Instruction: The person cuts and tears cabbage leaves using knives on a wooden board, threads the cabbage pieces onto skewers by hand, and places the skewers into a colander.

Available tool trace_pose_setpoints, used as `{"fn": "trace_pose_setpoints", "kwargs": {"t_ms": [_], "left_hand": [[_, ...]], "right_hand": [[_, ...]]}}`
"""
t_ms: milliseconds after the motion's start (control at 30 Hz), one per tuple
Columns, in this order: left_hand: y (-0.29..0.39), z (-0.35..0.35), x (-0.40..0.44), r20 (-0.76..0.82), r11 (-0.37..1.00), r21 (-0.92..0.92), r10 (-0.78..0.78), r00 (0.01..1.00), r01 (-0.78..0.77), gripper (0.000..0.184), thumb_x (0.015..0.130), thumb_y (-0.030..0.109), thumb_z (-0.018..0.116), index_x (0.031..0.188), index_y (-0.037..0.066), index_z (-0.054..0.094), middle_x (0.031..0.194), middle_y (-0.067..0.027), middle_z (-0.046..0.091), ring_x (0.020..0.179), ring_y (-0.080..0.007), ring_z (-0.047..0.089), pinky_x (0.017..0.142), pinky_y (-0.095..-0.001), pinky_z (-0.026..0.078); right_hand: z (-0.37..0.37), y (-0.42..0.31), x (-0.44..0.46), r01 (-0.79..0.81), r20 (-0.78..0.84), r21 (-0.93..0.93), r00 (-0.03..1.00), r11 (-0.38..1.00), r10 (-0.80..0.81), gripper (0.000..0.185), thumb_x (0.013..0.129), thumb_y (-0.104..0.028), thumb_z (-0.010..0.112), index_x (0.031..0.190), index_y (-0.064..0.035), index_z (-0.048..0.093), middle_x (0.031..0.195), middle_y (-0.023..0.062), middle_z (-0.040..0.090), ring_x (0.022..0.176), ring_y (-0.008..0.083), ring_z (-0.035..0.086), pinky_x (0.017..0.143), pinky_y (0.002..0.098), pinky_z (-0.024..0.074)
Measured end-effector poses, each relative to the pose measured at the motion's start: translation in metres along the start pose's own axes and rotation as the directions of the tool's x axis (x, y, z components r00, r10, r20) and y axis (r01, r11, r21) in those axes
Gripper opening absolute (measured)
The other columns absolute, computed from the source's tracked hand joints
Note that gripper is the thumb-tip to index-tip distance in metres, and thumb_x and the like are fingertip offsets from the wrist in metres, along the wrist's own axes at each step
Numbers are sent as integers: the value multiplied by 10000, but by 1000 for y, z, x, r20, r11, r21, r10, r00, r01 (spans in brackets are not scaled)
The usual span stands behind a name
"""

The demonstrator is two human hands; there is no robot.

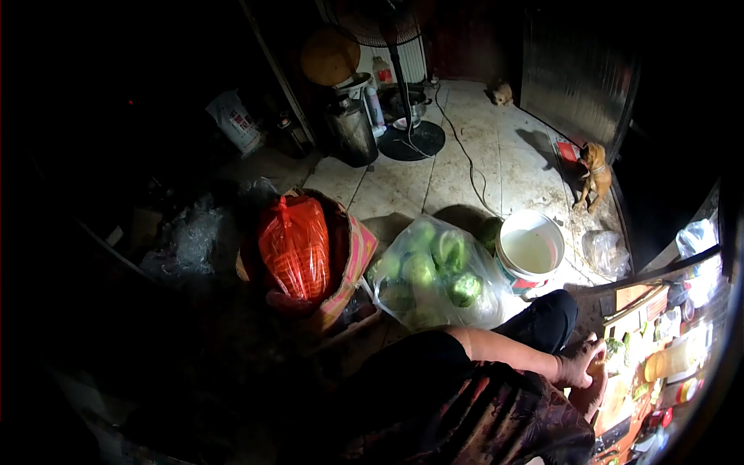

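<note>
My left hand [577, 367] reaches in at the lower right over a brightly lit work surface, its fingers curled. Close below it is my right hand [590, 394], the two nearly touching or overlapping. What lies between them, if anything, is too small and dark to make out. Just beyond the fingertips, pieces of green vegetable [614, 348] are scattered on the surface. A yellowish jar [668, 361] lies further right, amid glare.
A clear bag of round green vegetables [422, 267] stands beside a white bucket [530, 246]. Left of it, a box [356, 252] holds a red plastic bag [294, 244]. A fan base [411, 141], a cable [468, 159] and a brown dog [595, 178] are on the tiled floor.
</note>
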State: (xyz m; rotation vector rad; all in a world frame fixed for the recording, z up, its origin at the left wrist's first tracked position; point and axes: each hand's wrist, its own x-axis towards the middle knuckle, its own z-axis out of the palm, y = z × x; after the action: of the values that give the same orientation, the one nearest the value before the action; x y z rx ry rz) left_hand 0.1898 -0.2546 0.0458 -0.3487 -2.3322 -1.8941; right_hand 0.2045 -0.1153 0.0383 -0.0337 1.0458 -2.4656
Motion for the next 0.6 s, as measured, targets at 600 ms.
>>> {"fn": "trace_pose_setpoints", "kwargs": {"t_ms": [600], "left_hand": [[11,17,68,655,989,57,-141,742,138,579,542,313,830,995,11,635,939,-130,659,848,-205,636,774,-319,510]], "right_hand": [[-36,-76,-35,-171,-187,-652,980,738,61,630,612,-41,757,1184,10,497,1041,85,601,905,178,600,775,293,507]]}}
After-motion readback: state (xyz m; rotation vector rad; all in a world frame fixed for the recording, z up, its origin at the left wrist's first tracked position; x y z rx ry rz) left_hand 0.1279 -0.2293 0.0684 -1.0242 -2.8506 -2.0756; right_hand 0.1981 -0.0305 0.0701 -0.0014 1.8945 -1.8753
